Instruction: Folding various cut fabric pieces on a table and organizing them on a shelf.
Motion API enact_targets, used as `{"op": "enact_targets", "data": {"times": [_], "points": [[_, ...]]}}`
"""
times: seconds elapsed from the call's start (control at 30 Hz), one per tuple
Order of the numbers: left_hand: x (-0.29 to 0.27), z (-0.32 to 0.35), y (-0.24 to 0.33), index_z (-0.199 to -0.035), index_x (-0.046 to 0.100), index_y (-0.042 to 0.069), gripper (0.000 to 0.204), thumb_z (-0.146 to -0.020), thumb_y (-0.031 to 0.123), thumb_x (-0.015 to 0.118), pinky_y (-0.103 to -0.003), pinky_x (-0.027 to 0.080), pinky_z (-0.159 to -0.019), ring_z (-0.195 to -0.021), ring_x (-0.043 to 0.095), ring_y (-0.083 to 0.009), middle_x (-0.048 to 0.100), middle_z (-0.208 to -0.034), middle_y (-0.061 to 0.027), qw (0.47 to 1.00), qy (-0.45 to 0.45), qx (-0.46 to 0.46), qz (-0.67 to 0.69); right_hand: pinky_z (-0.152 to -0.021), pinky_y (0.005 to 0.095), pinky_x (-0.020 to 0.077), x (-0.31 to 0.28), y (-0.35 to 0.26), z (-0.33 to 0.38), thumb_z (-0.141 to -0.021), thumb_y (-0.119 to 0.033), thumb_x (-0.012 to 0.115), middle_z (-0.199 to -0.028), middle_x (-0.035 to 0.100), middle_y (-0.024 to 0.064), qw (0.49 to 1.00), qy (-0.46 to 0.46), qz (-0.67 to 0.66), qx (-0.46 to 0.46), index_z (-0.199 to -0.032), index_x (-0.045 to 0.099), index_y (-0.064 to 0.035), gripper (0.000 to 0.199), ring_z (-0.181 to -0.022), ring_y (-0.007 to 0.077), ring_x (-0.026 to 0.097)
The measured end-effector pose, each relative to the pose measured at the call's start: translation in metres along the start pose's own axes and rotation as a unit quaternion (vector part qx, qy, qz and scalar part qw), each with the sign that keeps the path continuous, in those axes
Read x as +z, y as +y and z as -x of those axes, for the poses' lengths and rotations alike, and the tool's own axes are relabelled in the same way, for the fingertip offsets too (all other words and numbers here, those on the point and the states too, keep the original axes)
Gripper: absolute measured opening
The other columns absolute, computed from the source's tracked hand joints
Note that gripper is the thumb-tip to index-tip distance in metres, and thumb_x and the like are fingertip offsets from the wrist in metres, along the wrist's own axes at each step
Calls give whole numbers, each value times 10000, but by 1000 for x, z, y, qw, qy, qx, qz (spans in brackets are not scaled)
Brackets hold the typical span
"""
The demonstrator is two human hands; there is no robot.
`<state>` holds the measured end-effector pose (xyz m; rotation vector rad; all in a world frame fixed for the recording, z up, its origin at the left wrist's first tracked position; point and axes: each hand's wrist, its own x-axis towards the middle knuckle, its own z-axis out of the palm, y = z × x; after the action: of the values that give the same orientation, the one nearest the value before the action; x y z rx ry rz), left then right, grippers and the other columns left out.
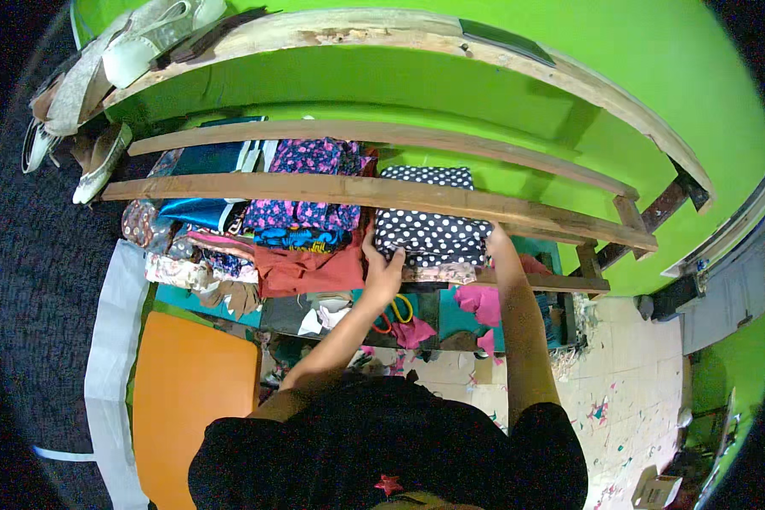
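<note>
From the head, clamped dotted cloth at its left side with left grip. Touched its right edge with right grip, but could not tell its closure. Had it just right of red cloth, above pale floral cloth.

Bright green wall behind wooden rails; pale tiled floor at right (littered with scraps); orange panel at left.

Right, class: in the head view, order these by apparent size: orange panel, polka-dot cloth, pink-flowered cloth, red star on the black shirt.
Orange panel
Polka-dot cloth and pink-flowered cloth: too alike to rank, both partly hidden
Red star
</note>
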<state>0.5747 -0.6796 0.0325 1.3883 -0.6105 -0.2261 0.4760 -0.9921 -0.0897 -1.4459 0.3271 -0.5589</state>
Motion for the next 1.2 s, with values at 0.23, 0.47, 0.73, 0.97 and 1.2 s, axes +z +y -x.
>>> {"op": "enact_targets", "data": {"times": [0.23,0.47,0.73,0.97,1.2], "points": [[7,20,51,-1275,-6,74,748,-749,31,524,-319,350,-867,-1055,384,-215,264,-1219,-141,993,-85,-53,68,-907,329,333,10,-33,-48,-754,-134,512,-1132,484,116,994,5,96,-44,-1060,520,-60,315,-1034,213,452],[2,42,74,-1278,56,-23,803,-724,195,596,-434,126,-984,-1230,39,-384,-13,-1307,-276,962,-132,35,-236,-909,330,331,37,-75,-61,-758,-140,507,-1141,477,119,975,14,199,-100,-1064,518,-62,317,-1039,219,449],[10,31,117,-1192,354,4,544,-746,259,535,-511,84,-968,-1232,24,-413,104,-1322,-232,896,-226,180,-338,-913,330,327,65,-106,-21,-762,-147,501,-1151,468,122,937,8,309,-165,-1070,515,-64,320,-1045,226,445],[33,-13,96,-1006,540,47,293,-753,190,506,-487,267,-906,-1088,395,-292,473,-1114,-112,868,-233,278,-340,-915,331,325,79,-149,1,-765,-152,495,-1159,461,125,888,2,401,-225,-1075,512,-66,322,-1050,232,442],[22,-15,76,-1222,378,228,609,-675,388,593,-529,134,-958,-1221,184,-319,260,-1311,-111,784,-239,273,-504,-952,384,275,99,-189,3,-761,-248,500,-1225,392,144,924,-29,344,-167,-1094,511,-124,355,-1115,293,373]]}}
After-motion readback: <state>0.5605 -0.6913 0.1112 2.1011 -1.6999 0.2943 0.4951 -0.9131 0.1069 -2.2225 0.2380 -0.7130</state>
